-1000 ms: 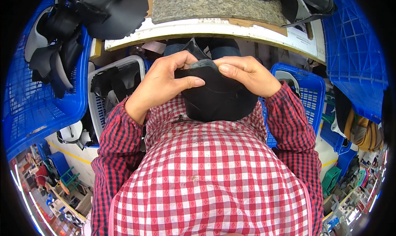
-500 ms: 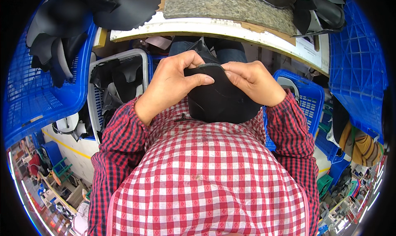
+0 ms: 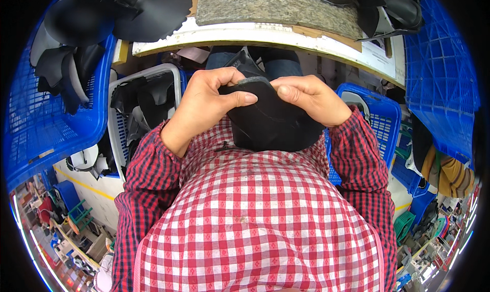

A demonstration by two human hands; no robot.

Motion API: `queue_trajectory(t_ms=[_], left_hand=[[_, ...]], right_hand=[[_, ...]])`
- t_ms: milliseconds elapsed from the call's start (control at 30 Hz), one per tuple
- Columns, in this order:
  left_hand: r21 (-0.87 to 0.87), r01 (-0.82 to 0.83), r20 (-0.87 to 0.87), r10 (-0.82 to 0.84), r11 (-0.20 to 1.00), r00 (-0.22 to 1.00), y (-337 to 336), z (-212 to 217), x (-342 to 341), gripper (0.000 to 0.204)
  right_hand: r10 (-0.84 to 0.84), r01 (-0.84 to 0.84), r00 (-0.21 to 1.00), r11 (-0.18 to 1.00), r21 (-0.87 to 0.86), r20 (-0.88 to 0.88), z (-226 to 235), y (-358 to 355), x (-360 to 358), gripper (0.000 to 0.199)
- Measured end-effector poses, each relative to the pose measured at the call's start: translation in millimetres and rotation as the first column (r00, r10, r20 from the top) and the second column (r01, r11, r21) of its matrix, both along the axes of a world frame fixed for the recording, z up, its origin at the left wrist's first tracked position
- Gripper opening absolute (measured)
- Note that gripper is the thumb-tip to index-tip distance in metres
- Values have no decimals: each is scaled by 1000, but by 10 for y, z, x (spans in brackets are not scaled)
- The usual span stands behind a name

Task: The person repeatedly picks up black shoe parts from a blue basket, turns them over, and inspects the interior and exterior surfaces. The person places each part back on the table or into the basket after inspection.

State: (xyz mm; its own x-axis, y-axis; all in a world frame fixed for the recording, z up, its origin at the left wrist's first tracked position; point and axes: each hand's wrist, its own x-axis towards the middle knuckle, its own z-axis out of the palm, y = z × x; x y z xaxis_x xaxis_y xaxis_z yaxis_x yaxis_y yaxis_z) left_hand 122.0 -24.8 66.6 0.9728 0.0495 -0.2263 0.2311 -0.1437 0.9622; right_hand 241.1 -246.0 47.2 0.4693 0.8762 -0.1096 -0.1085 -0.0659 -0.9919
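Note:
Close in front of my apron I hold a black shoe upper (image 3: 275, 123), its rounded part toward me and a narrower part reaching away toward the bench. My left hand (image 3: 206, 98) pinches its far edge, thumb on the near face and fingers behind. On the same edge, to the right, my right hand (image 3: 314, 99) grips with the thumb lying over the front. Between the two thumbs the edge shows a thin greyish border. My fingertips behind the upper are hidden.
Ahead lies a speckled stone slab (image 3: 275, 6) on a bench with a pale, ruler-marked edge (image 3: 229, 35). Black leather pieces (image 3: 148, 14) overhang a blue basket (image 3: 92, 123) at left. A pale grey basket (image 3: 113, 88) holds more pieces. Blue baskets (image 3: 443, 83) stand at right.
Both hands have shifted slightly left with the upper. Its far edge is tipped a little, so more of the greyish border and the narrow far part shows.

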Motion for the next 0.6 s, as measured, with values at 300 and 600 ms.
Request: queue_trajectory(t_ms=[300, 600], left_hand=[[64, 56, 4, -57, 996, 998, -3, -64, 105, 10], [-254, -86, -42, 77, 963, 996, -49, -172, 75, 17]], right_hand=[[-54, 229, 867, 926, -300, 495, -200, 92, -313, 23], [-20, 113, 959, 942, -316, 284, -120, -1, -203, 26]])
